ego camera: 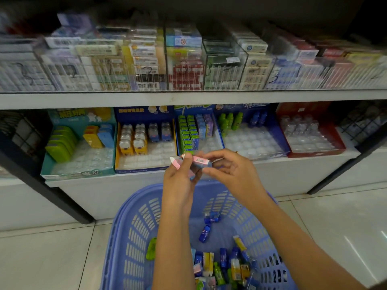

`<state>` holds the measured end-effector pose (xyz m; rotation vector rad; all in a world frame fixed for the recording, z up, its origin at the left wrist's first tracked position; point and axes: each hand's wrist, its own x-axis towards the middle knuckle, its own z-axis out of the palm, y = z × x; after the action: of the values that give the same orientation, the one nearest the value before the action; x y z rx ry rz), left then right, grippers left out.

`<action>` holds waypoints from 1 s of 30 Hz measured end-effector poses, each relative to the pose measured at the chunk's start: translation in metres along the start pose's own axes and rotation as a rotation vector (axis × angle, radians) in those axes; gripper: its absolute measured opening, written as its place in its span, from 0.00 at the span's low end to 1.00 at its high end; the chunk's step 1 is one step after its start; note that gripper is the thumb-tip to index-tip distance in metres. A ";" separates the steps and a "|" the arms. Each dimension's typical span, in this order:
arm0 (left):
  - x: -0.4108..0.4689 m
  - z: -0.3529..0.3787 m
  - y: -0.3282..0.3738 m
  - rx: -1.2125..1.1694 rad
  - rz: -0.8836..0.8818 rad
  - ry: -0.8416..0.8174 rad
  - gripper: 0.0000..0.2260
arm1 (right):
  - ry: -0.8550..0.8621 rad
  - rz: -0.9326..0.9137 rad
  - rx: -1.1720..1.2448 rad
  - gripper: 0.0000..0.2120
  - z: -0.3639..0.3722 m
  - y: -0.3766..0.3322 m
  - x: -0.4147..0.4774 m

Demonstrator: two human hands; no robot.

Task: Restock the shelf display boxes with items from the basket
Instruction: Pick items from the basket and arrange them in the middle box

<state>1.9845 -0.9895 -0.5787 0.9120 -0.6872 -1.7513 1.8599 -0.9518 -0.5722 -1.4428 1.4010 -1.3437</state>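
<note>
Both my hands are raised above the blue plastic basket [134, 237], in front of the lower shelf. My left hand [180, 181] grips a pink eraser [175, 163] with a white tip. My right hand [232, 172] pinches a second pink eraser [200, 160] with a barcode label, held flat and touching my left fingers. Right behind them stands the display box [199, 132] with green, blue and purple erasers. The basket bottom holds several small items [226, 266]: blue, yellow, green and pink packs.
The lower shelf carries a teal box [79, 147], a blue-yellow box [146, 141] of animal-shaped items, a blue box [251, 135] and a red box [310, 130], all partly filled. Clear acrylic bins [188, 65] fill the upper shelf. Black frame legs [52, 193] flank the unit on a tiled floor.
</note>
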 end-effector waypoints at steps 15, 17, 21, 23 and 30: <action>0.003 -0.001 -0.009 0.289 -0.049 0.062 0.13 | 0.299 -0.002 -0.187 0.10 -0.041 0.014 0.056; 0.006 -0.001 -0.005 0.316 -0.076 0.074 0.17 | 0.251 -0.075 -0.435 0.08 -0.042 0.018 0.077; 0.014 -0.003 0.003 0.246 -0.130 0.067 0.24 | 0.061 -0.066 -0.619 0.09 -0.038 0.025 0.112; 0.016 -0.006 0.004 0.211 -0.132 0.044 0.26 | -0.051 -0.020 -0.685 0.09 -0.037 0.026 0.123; 0.018 -0.006 0.009 0.051 -0.131 0.052 0.16 | -0.235 0.005 -0.882 0.10 -0.042 0.009 0.144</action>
<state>1.9905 -1.0099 -0.5800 1.0546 -0.6528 -1.8252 1.7995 -1.0859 -0.5434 -2.0461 1.9298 -0.4946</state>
